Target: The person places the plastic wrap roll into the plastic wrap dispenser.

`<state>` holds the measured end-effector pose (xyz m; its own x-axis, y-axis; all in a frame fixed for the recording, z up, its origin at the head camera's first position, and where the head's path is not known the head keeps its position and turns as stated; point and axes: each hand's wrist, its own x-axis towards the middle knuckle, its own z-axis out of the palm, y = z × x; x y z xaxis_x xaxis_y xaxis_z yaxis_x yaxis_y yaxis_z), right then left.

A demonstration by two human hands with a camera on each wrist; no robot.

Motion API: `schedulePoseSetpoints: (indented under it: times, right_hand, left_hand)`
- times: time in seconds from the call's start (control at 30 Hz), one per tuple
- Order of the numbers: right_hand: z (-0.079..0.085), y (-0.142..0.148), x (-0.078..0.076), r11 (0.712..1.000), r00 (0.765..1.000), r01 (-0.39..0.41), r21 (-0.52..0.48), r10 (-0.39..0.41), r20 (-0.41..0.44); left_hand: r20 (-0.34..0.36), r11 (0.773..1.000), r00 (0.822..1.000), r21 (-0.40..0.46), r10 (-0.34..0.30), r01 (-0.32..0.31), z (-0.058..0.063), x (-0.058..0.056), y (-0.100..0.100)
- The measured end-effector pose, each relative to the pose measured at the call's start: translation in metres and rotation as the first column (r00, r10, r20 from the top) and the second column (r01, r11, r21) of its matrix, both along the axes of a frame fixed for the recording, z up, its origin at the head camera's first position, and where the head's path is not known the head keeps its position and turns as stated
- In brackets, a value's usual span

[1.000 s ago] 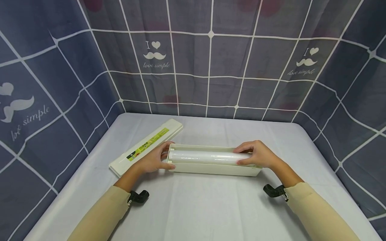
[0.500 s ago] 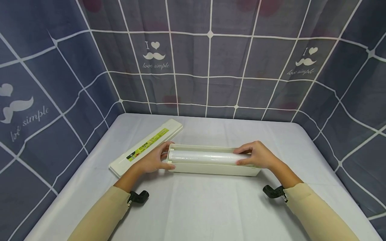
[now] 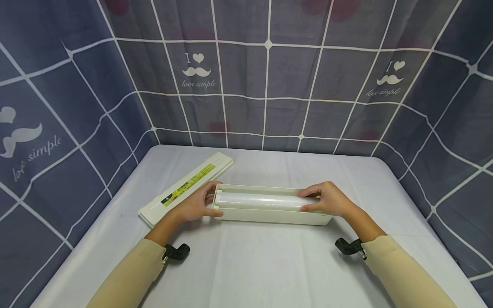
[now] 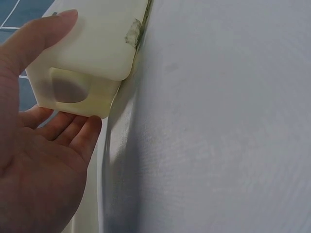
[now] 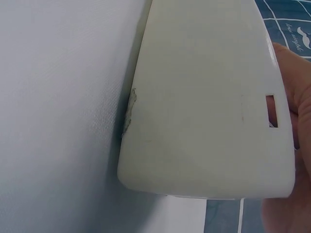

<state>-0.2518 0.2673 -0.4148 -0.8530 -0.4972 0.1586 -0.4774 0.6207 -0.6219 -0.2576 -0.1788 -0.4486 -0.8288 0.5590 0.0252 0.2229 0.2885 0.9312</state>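
Observation:
A long cream plastic wrap dispenser box (image 3: 269, 217) lies lengthwise on the table with its top off. Inside it is a shiny white roll of cling film (image 3: 258, 200). My left hand (image 3: 196, 206) grips the box's left end, thumb at the front and fingers behind; the left wrist view shows that end wall with its oval recess. At the other end, my right hand (image 3: 327, 199) holds the roll's right end between thumb and fingers, reaching into the box. In the right wrist view the box's front wall (image 5: 204, 121) with a small slot hides most of that hand.
Behind my left forearm, the box's long cream lid (image 3: 223, 160) with a green and yellow label lies slantwise on the white-covered table (image 3: 262, 265). Blue checked curtains (image 3: 246, 72) enclose the back and both sides. A black wrist mount (image 3: 178, 252) juts from each sleeve.

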Motion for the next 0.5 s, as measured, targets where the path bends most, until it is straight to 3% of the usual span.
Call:
schedulePoseSetpoints:
  times: [0.5]
  right_hand:
    - [-0.0009,0.0088,0.0072,0.996,1.000,0.002,-0.089,-0.003,-0.012]
  left_hand:
    - [-0.007,1.000,1.000,0.016,0.004,-0.004,-0.0016,0.0007,-0.0004]
